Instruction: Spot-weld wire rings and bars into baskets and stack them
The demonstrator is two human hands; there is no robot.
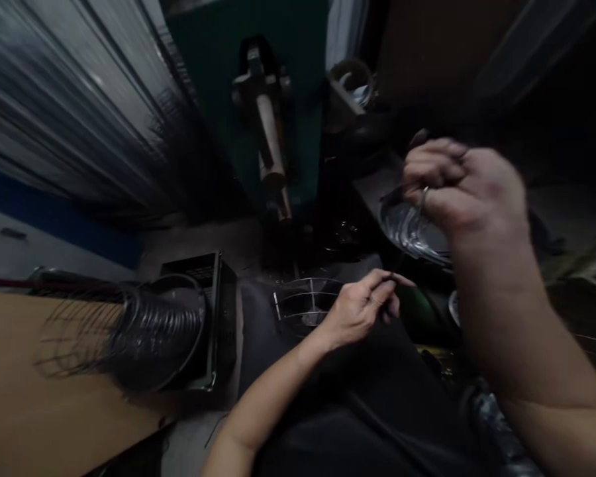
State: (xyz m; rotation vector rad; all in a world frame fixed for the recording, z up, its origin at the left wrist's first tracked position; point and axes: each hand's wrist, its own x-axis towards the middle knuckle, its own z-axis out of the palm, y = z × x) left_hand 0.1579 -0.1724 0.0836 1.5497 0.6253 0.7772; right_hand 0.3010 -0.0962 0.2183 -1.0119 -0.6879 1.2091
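My left hand (365, 301) is held over my lap, its index finger stretched to the right and the other fingers curled in. Whatever those fingers may hold is too small to make out. Just beside it, a round wire frame (312, 306) with thin crossing bars lies on the dark cloth (347, 411) over my lap. My right hand (469, 179) is raised higher on the right, closed like a fist and slightly blurred. A small dark tip shows at its far side; I cannot tell what it belongs to. Behind that hand is a bundle of shiny wire rings (407, 232).
On the left, many wire rings (159, 324) are stacked by a dark metal box (223, 318), next to a tan board (20, 397). Ahead stands a green machine (298, 79) with a metal rod (271, 142). A container (352, 83) stands at its right.
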